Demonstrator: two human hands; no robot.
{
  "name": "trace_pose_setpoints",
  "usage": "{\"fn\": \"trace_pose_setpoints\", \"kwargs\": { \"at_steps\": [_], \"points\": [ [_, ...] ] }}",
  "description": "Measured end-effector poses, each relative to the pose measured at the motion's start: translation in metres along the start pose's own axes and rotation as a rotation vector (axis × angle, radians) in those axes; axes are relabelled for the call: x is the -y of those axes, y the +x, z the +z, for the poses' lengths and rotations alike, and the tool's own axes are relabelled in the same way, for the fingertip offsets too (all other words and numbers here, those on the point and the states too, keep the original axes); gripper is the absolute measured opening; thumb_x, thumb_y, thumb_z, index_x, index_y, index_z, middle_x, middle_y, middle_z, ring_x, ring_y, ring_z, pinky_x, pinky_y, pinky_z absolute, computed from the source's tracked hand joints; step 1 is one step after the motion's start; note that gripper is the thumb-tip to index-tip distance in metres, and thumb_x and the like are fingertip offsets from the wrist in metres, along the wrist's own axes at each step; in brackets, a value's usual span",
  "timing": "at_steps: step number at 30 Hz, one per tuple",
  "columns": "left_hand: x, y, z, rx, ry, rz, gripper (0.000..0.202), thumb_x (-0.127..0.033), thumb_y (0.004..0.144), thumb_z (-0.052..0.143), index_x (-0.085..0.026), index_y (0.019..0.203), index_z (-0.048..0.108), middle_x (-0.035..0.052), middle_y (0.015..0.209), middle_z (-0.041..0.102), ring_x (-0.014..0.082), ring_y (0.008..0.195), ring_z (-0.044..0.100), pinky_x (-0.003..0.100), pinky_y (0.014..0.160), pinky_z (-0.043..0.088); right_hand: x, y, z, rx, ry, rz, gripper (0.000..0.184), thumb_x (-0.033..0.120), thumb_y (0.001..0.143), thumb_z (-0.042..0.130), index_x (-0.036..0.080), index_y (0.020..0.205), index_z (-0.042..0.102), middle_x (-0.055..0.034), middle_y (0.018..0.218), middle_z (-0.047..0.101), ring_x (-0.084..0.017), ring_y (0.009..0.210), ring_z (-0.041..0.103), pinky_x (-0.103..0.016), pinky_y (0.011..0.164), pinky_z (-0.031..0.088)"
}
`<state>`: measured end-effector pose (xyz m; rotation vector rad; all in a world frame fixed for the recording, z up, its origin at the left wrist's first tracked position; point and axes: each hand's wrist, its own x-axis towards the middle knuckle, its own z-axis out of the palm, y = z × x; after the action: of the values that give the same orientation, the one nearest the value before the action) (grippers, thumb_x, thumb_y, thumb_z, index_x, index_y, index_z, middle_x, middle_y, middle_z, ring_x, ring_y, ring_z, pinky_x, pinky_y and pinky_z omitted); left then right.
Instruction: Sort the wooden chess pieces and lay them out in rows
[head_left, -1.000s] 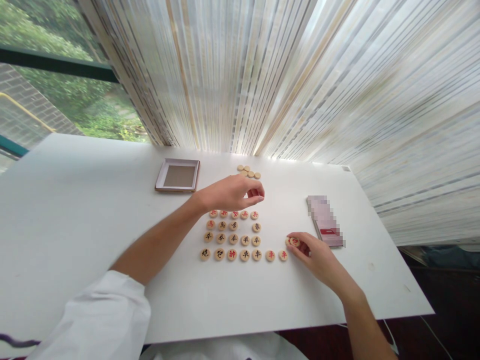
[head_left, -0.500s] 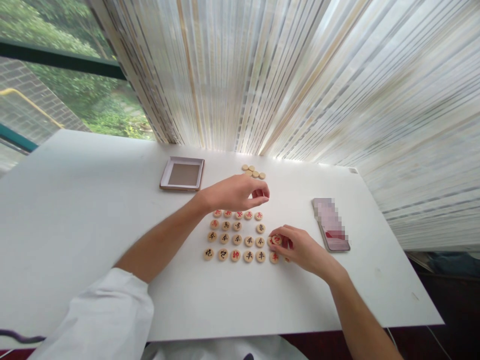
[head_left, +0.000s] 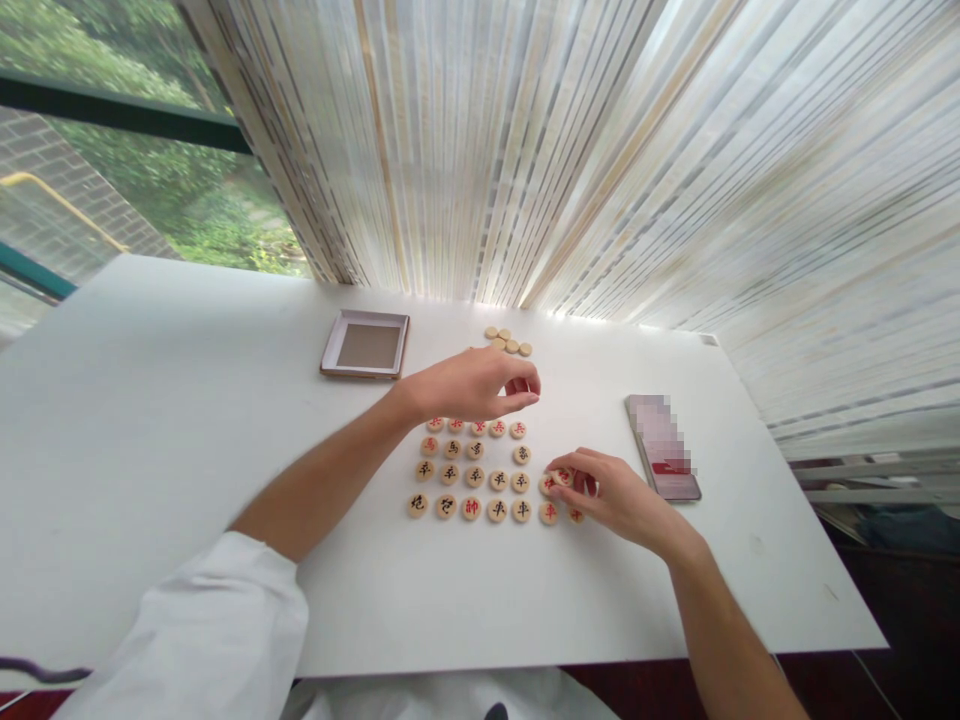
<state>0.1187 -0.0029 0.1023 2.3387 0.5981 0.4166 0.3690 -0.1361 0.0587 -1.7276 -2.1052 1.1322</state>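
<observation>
My right hand [head_left: 615, 500] pinches a round wooden xiangqi piece [head_left: 564, 477] with a red character. This piece partly overlaps another red-marked piece [head_left: 548, 484] on the table. My left hand [head_left: 491, 385] hovers above the back of the rows, fingers loosely curled, thumb and fingertips slightly apart, no piece visible between them. Below it lie rows of face-up pieces: red ones [head_left: 497, 428] at the back, black ones [head_left: 474, 475] in the middle, a mixed front row [head_left: 471, 507]. One spot in the second row, left of a black piece [head_left: 522, 455], shows bare table.
Several blank-side-up pieces [head_left: 512, 347] lie behind my left hand. An open shallow box [head_left: 405, 350] stands at the back left. A phone [head_left: 660, 445] lies to the right on the white table [head_left: 375, 600]. String curtains [head_left: 450, 150] hang along the back edge.
My right hand has shifted slightly right with its piece, showing more of the red-marked piece beneath and the last front-row piece. My left hand stays nearly still.
</observation>
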Motion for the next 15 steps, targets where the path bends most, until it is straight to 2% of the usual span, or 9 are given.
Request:
{"fn": "trace_pose_setpoints", "kwargs": {
  "at_steps": [4, 8, 15],
  "points": [
    [0.001, 0.000, 0.000, -0.006, -0.009, -0.003, 0.017, -0.028, 0.095, 0.058, -0.019, 0.101, 0.071, 0.0029, 0.088, 0.075, 0.0150, 0.078, 0.067, 0.027, 0.070, 0.045, -0.011, -0.004, -0.003, -0.081, -0.051, -0.008, 0.029, 0.048, 0.093, 0.060, 0.030, 0.113, 0.071, -0.0031, 0.093, 0.066, -0.017, 0.072, 0.062, -0.032, 0.072, 0.053],
    [0.002, 0.000, 0.002, -0.012, -0.014, -0.004, 0.016, -0.028, 0.094, 0.059, -0.019, 0.100, 0.071, 0.0026, 0.086, 0.075, 0.0152, 0.077, 0.067, 0.028, 0.070, 0.045, -0.023, -0.011, -0.001, -0.105, -0.043, 0.014, 0.032, 0.046, 0.095, 0.057, 0.030, 0.119, 0.070, -0.0044, 0.095, 0.063, -0.017, 0.072, 0.061, -0.035, 0.076, 0.055],
    [0.001, 0.001, 0.002, 0.007, 0.004, -0.006, 0.016, -0.029, 0.094, 0.058, -0.020, 0.099, 0.071, 0.0022, 0.087, 0.075, 0.0155, 0.078, 0.068, 0.027, 0.069, 0.044, -0.030, -0.014, 0.004, -0.105, -0.026, -0.002, 0.027, 0.040, 0.094, 0.058, 0.030, 0.117, 0.070, -0.0046, 0.102, 0.060, -0.017, 0.078, 0.063, -0.036, 0.078, 0.056]
  ]
}}
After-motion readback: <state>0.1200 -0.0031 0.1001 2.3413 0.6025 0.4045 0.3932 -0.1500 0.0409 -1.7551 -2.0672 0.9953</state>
